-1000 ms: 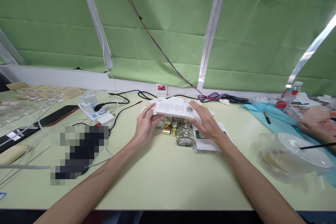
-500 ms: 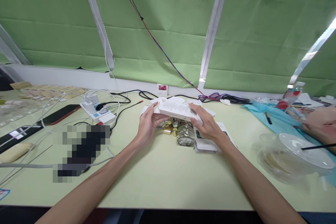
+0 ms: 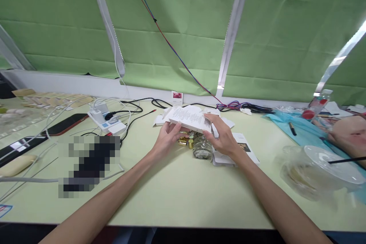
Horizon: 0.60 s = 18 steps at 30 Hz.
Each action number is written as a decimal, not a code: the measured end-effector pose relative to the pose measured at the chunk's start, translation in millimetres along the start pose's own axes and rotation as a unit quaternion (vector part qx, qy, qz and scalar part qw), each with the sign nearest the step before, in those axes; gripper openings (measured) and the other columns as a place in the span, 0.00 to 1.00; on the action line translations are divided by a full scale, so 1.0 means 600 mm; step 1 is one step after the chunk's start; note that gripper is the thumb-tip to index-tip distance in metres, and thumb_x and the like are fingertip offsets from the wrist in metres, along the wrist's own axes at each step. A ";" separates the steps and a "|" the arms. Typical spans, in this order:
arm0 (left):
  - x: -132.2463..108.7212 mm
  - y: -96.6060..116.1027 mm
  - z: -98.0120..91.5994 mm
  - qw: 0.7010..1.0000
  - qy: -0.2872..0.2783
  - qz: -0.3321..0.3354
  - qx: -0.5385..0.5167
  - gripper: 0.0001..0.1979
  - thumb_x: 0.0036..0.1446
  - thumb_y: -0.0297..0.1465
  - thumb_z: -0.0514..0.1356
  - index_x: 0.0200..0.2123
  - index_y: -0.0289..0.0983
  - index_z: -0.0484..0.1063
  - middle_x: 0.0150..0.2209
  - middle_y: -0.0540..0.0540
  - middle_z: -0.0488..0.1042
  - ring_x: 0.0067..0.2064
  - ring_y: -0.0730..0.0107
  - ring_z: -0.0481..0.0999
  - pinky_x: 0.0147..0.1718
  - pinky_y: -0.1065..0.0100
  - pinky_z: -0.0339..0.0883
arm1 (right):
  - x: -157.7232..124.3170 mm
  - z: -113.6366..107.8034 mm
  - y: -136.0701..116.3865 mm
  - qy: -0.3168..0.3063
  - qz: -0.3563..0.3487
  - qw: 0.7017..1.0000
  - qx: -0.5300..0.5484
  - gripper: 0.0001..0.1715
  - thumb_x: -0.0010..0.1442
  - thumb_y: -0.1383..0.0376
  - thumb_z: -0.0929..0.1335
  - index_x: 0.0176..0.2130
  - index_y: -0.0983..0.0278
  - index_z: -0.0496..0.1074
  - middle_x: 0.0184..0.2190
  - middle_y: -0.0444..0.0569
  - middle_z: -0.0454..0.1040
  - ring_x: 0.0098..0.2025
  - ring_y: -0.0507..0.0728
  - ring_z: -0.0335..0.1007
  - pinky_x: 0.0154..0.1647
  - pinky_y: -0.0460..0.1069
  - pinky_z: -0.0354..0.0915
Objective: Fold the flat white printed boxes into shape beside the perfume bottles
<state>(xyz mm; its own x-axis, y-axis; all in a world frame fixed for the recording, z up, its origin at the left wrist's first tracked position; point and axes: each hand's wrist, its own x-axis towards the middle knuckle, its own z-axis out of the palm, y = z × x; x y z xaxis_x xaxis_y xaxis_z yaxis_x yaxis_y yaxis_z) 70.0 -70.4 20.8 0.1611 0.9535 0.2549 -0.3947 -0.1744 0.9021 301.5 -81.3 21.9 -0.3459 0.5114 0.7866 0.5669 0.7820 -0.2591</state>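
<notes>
A flat white box (image 3: 187, 117) with fine print on its upper face is held between my two hands above the table. My left hand (image 3: 167, 137) grips its left front side, thumb on the edge and fingers beneath. On the right end, my right hand (image 3: 221, 133) closes with the thumb at the front edge and fingers on top. Below the box stands a clear glass bottle (image 3: 202, 148), next to several small gold caps (image 3: 190, 143). Another white box (image 3: 237, 154) with a picture lies under my right wrist. More white card pieces (image 3: 227, 121) lie behind, partly hidden.
On the left are a power strip (image 3: 107, 120), tangled cables, phones (image 3: 65, 124) and a pale oval object (image 3: 17, 166). To the right stand a lidded plastic cup (image 3: 320, 175) with a straw and a bottle (image 3: 317, 105) on blue sheeting (image 3: 286, 122). A small picture card (image 3: 177, 97) leans at the back.
The box has tilted and shifted slightly left and towards me. My left hand has moved right and down along its edge, bringing the thumb onto the front edge.
</notes>
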 end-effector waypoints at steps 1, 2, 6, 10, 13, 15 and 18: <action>0.000 -0.002 0.000 1.000 -0.007 -0.001 -0.002 0.32 0.48 0.46 0.75 0.50 0.37 0.71 0.52 0.37 0.78 0.42 0.59 0.83 0.33 0.65 0.78 | 0.000 0.002 -0.005 0.000 -0.006 1.000 0.002 0.27 0.73 0.55 0.64 0.66 0.61 0.62 0.62 0.61 0.70 0.65 0.66 0.67 0.65 0.64 0.66; -0.001 -0.003 -0.001 1.000 -0.016 -0.001 -0.006 0.32 0.48 0.47 0.75 0.49 0.37 0.71 0.49 0.38 0.79 0.40 0.60 0.83 0.31 0.66 0.77 | 0.001 0.004 -0.009 -0.001 -0.010 1.000 0.004 0.27 0.72 0.55 0.64 0.66 0.61 0.61 0.62 0.61 0.70 0.65 0.66 0.67 0.65 0.64 0.67; -0.004 -0.004 0.000 0.998 -0.051 -0.014 -0.030 0.31 0.47 0.48 0.75 0.47 0.36 0.73 0.39 0.41 0.80 0.34 0.62 0.80 0.25 0.68 0.73 | 0.004 0.009 -0.026 -0.013 -0.017 1.000 0.012 0.29 0.72 0.55 0.65 0.66 0.60 0.61 0.62 0.61 0.70 0.65 0.66 0.67 0.63 0.63 0.68; -0.008 -0.001 0.001 0.996 -0.055 -0.033 -0.058 0.29 0.49 0.49 0.74 0.46 0.36 0.73 0.37 0.42 0.80 0.31 0.64 0.78 0.23 0.68 0.70 | 0.005 0.012 -0.028 -0.016 -0.024 0.999 0.019 0.31 0.71 0.51 0.66 0.67 0.59 0.60 0.62 0.61 0.70 0.65 0.67 0.67 0.64 0.64 0.68; -0.010 0.000 0.001 0.994 -0.048 -0.061 -0.077 0.26 0.53 0.48 0.72 0.47 0.37 0.73 0.36 0.43 0.81 0.32 0.63 0.78 0.26 0.66 0.72 | 0.004 0.014 -0.024 -0.019 -0.024 0.999 0.024 0.34 0.70 0.47 0.66 0.67 0.59 0.61 0.62 0.61 0.70 0.65 0.67 0.67 0.64 0.64 0.68; -0.010 0.001 0.001 0.992 -0.031 -0.074 -0.095 0.25 0.54 0.46 0.72 0.47 0.37 0.73 0.35 0.43 0.81 0.32 0.63 0.78 0.28 0.65 0.73 | 0.003 0.015 -0.022 -0.025 -0.022 0.999 0.027 0.35 0.69 0.46 0.66 0.67 0.59 0.61 0.61 0.61 0.70 0.64 0.68 0.68 0.64 0.64 0.68; -0.007 0.001 0.001 0.988 0.000 -0.086 -0.125 0.23 0.54 0.44 0.72 0.47 0.37 0.74 0.37 0.42 0.81 0.32 0.63 0.78 0.27 0.66 0.73 | 0.003 0.015 -0.023 -0.035 -0.019 0.999 0.029 0.34 0.70 0.48 0.67 0.67 0.59 0.62 0.61 0.61 0.70 0.63 0.67 0.68 0.63 0.64 0.69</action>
<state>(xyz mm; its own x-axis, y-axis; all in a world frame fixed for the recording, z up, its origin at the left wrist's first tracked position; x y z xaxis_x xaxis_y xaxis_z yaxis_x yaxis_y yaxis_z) 69.9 -74.4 20.5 0.2460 0.9636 0.1046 -0.5718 0.0572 0.8184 286.4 -88.3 21.8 -0.4189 0.5025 0.7563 0.5087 0.8198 -0.2630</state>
